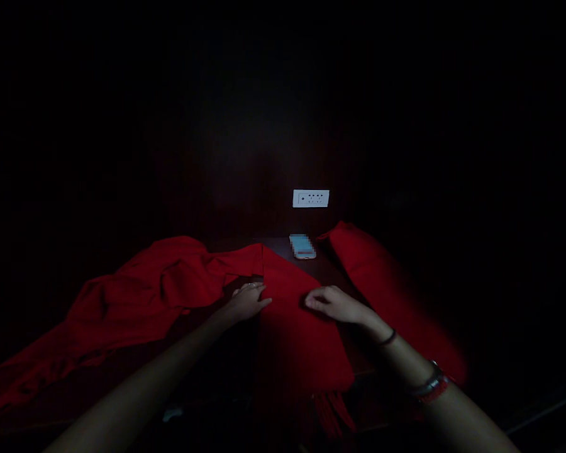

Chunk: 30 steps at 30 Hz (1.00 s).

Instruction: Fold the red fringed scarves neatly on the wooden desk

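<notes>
Lying between two red cloths (297, 340) (382, 277) is a phone (302, 246), below wall sockets (310, 199).

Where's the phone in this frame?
In the head view, the phone lies just right of centre, below the white socket and between the middle red cloth and the right red cloth.

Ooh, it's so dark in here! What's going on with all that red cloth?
Someone has both hands at a flat piece of red cloth. The left hand is at its left edge, and the right hand is over its right side, fingers curled; I can't tell if they're gripping. Crumpled red cloth spreads out on the left, and another red piece lies on the right.
</notes>
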Available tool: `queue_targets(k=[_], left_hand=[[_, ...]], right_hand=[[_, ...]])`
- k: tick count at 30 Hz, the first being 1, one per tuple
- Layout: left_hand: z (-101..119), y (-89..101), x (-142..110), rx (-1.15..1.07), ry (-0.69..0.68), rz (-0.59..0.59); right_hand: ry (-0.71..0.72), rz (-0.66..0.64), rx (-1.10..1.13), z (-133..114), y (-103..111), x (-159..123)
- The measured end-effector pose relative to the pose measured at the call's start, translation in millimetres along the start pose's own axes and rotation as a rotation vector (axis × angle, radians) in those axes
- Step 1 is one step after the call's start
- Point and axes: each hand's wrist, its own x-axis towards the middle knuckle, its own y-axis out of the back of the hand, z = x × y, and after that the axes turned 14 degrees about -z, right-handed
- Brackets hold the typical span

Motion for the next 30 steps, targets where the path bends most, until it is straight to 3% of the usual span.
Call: queue_targets(k=[2, 6, 8, 11, 13, 16, 20, 22, 25, 28, 30], left_hand=[[1, -2.6, 2, 0.031, 0.018, 0.057], [6, -0.7, 11, 0.161, 0.033, 0.223], [6, 1.4, 19, 0.199, 0.032, 0.201], [5, 3.0, 33, 0.169, 0.052, 0.042], [6, 2.8, 41, 0.156, 0.033, -0.015], [17, 1.9, 50, 0.18, -0.053, 0.002], [40, 9.7, 63, 0.263, -0.227, 0.195], [41, 20.3, 69, 0.266, -0.218, 0.292], [18, 38.4, 78, 0.223, -0.003, 0.269], [-21, 50.0, 83, 0.172, 0.217, 0.065], [-45, 53.0, 84, 0.132, 0.284, -0.058]], right_hand=[[-0.151, 0.191, -0.142, 20, 2, 19], [-0.279, 0.277, -0.251, 44, 12, 67], [-0.327, 0.279, -0.251, 47, 16, 89], [-0.437, 0.236, -0.237, 47, 20, 113], [-0.48, 0.215, -0.234, 50, 22, 117], [-0.538, 0.219, -0.245, 61, 26, 104], [-0.646, 0.221, -0.273, 75, 34, 76], [-0.667, 0.25, -0.309, 77, 37, 71], [-0.523, 0.318, -0.378, 71, 36, 81], [-0.314, 0.285, -0.406, 63, 33, 103], [-0.319, 0.225, -0.391, 60, 33, 119]])
